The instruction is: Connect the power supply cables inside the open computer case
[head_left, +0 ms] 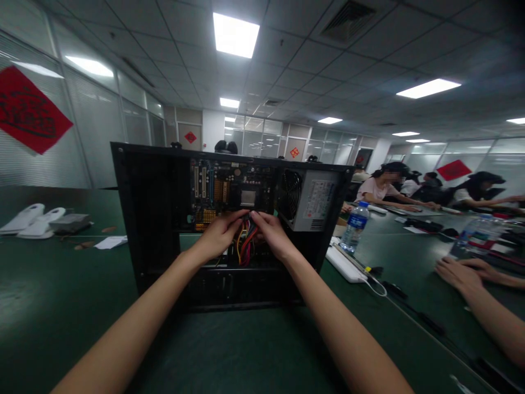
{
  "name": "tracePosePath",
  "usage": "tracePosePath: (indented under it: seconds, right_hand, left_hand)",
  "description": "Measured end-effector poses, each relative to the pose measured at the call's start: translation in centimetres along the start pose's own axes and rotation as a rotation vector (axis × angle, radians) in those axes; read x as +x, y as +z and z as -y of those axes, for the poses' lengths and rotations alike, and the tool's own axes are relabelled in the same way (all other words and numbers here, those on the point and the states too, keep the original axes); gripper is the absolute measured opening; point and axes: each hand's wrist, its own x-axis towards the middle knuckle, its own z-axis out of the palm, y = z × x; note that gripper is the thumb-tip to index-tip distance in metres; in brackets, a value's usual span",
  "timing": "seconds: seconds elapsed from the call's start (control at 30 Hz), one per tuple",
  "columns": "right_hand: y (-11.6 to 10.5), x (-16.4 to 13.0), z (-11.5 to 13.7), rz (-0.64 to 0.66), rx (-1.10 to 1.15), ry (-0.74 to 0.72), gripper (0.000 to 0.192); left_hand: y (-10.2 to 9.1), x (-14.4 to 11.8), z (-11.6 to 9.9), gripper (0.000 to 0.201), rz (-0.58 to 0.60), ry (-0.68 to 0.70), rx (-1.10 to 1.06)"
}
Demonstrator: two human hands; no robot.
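L hand, R hand tog., 2 arms fwd.

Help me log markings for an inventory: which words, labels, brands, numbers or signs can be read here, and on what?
No text reads clearly.
Power supply label: print too small.
Label on the bottle beside the case: pale lettering on blue, too blurred.
Big red sign at left: black brush strokes, not legible for certain.
Smaller red signs: too small or blurred.
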Motion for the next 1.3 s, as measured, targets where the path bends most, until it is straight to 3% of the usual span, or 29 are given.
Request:
tracePosePath:
  seconds: [0.4,0.83,1.3]
  right_hand:
    - [-0.20,0.14,-0.09,-0.042,-0.006,-0.036,0.051]
    - [-0.26,0.40,-0.20,-0.102,-0.030,-0.030,0.050]
    - [-0.25,0.12,0.02,-0.097,-0.006,-0.001,0.051]
  left_hand:
    - [-0.17,0.01,-0.39,0.049,0.090,0.027,-0.042]
    - [-0.36,0.06,0.26,0.055,0.166,-0.090,-0.173]
    - [-0.16,0.07,0.21,0.050,0.122,-0.020,-0.079]
